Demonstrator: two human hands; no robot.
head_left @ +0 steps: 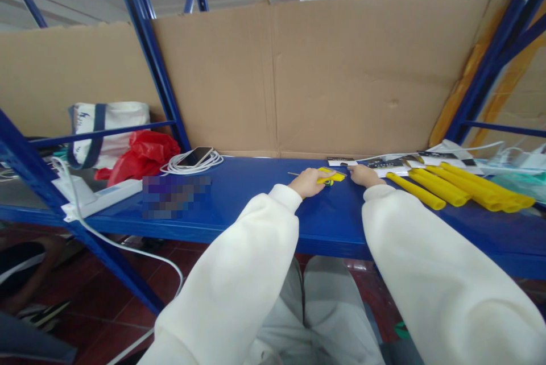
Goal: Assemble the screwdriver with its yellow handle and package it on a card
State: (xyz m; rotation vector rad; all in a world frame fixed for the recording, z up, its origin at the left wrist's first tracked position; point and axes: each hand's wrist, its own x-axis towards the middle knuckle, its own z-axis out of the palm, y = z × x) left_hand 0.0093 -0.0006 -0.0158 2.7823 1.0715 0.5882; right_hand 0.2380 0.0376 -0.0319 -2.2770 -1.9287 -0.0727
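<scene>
Gripping a small, flat yellow piece over the smooth blue tabletop, the left hand looks mid-step. The piece juts toward the right hand, whose fingers curl beside a flat black-and-white packet — whether gripping anything, I cannot tell. Long yellow tubes lie farther right — finished or waiting, unclear.

We are gripping a flat, bright yellow piece in our left hand, its end protruding rightward past the fingers; a black-and-white packet is lying just beyond our right hand.
</scene>
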